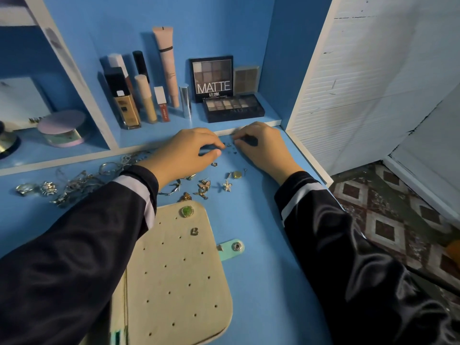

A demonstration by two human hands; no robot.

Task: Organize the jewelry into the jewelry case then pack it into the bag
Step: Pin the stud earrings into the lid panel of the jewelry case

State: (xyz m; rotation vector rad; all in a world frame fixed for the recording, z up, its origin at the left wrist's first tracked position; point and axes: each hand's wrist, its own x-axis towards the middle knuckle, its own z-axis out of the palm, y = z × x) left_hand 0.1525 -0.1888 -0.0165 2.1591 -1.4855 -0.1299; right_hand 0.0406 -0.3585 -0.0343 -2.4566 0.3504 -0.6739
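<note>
Jewelry [204,184] is sorted beside the open case [174,282].
Studs [228,145] are fingered by the curled left hand [184,153] and right hand [261,145] for pinning; grips cannot be told.

Blue table [261,245]. Cream jewelry case [179,282] dotted with dark holes, with a mint-green strap [230,249] and a green-stoned stud [186,211]. Dark sleeves [74,232] with white cuff bands. Maroon-and-white diamond floor tiles [388,220].
</note>
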